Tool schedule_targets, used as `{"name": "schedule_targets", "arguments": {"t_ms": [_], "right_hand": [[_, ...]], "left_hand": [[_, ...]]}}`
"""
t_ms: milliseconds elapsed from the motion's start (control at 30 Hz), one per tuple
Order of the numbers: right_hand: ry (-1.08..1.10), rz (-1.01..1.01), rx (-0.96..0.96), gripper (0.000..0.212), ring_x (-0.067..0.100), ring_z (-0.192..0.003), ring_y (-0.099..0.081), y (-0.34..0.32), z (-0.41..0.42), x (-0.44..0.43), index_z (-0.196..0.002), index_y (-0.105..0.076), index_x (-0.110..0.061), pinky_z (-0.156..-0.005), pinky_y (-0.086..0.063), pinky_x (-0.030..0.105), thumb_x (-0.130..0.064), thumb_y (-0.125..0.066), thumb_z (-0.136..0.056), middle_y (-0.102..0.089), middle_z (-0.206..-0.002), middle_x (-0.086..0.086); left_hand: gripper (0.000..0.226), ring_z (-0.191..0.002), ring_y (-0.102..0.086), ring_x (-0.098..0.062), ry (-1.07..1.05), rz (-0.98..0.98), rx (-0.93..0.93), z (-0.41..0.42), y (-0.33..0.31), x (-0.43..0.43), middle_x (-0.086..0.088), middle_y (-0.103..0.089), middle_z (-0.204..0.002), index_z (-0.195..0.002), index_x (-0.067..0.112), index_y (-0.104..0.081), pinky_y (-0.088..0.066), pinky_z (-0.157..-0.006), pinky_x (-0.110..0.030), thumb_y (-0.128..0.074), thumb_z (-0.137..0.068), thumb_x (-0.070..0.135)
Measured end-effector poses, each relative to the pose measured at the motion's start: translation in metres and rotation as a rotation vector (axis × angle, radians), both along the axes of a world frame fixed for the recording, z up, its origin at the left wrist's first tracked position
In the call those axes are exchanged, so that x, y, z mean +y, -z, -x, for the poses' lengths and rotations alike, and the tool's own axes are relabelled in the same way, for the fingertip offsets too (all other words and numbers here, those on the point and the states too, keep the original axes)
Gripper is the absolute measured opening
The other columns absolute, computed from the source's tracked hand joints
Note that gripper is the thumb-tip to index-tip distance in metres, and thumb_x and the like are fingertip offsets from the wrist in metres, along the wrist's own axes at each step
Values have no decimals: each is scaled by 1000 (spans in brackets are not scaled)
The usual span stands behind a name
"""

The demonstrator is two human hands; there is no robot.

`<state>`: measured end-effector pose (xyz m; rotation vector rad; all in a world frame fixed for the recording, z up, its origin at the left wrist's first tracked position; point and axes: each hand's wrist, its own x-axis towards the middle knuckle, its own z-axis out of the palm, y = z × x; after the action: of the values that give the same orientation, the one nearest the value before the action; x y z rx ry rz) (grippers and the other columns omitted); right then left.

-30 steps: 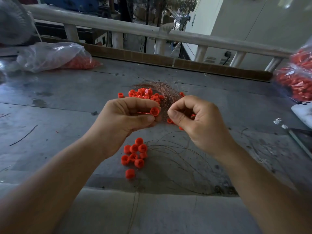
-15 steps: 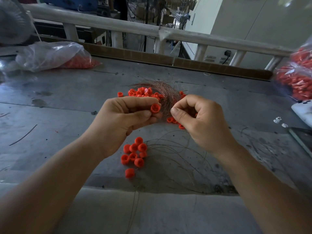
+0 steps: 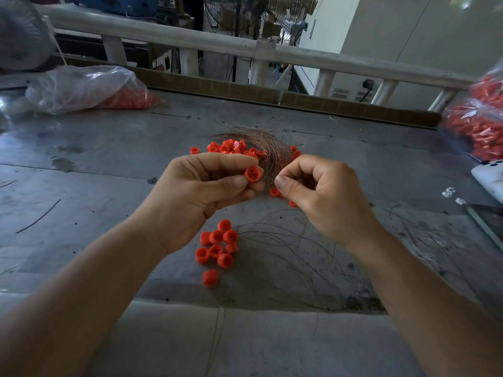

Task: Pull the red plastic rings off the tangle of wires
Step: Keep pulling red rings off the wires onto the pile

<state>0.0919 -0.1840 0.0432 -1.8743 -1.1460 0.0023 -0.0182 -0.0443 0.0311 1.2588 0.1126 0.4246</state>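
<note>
Head view: over the tabletop [image 3: 109, 164], the left hand [image 3: 201, 197] pinches a red ring [image 3: 253, 174] while the right hand [image 3: 324, 194], just beside it, seems to pinch a strand from the tangle of wires [image 3: 269, 151] lying behind, likely braced to pull the two apart.

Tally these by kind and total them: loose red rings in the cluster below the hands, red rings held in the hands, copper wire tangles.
Loose red rings in the cluster: 9
Held red ring, in the left hand: 1
Copper wire tangle: 1
Total: 11
</note>
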Motion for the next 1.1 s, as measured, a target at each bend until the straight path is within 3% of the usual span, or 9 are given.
{"name": "schedule_targets", "arguments": {"t_ms": [300, 500, 600, 733, 867, 1000, 1100], "right_hand": [[-82, 88, 64, 17, 3, -49, -46, 6, 5, 4, -68, -60, -25, -47, -38, 17, -15, -67, -81, -54, -56, -10], [-30, 101, 84, 12, 6, -55, -53, 2, -7, 0, -70, -64, -26, -54, -45, 27, -24, -65, -82, -61, -60, -5], [158, 38, 87, 14, 13, -57, -56, 1, -34, -7, -71, -65, -24, -55, -44, 23, -30, -62, -84, -64, -62, 4], [332, 177, -19, 11, -2, -58, -52, 9, -60, -14, -73, -63, -22, -56, -39, 10, -22, -65, -83, -57, -63, -14], [289, 392, -51, 11, 2, -67, -53, 23, -66, -11, -78, -64, -24, -62, -38, 13, -15, -65, -83, -57, -73, -14], [249, 425, -98, 20, 2, -81, -52, 32, -66, -6, -102, -68, -19, -70, -36, 10, -12, -61, -85, -63, -94, -7], [232, 444, -161, 21, -7, -69, -43, 36, -65, -2, -103, -68, -19, -60, -30, -3, -13, -63, -83, -57, -88, -12]], "left_hand": [[22, -73, -69, -13, 151, 17, -11, 2, 2, -3, -9, -72, -81, -80, 10, -75, -54, -64, -17, -65, -61, 8], [24, -74, -70, -14, 139, 67, 4, 0, 3, -4, -9, -72, -80, -77, 8, -74, -54, -64, -17, -55, -67, 0], [24, -73, -70, -14, 121, 114, 10, 0, 3, -4, -10, -72, -80, -76, 6, -74, -54, -62, -17, -54, -67, -3], [23, -74, -70, -17, 108, 138, 19, -1, 3, -6, -13, -72, -81, -76, 4, -73, -54, -63, -18, -54, -67, -4], [23, -73, -70, -16, 99, 153, 14, 0, 2, -5, -12, -72, -80, -76, 5, -73, -54, -62, -18, -54, -67, -4], [23, -73, -70, -16, 102, 144, 9, 0, 3, -4, -12, -72, -80, -77, 5, -73, -54, -62, -18, -54, -68, -3], [23, -74, -70, -16, 110, 137, 6, 0, 3, -4, -11, -72, -80, -77, 5, -74, -54, -62, -17, -55, -67, -3]]}}
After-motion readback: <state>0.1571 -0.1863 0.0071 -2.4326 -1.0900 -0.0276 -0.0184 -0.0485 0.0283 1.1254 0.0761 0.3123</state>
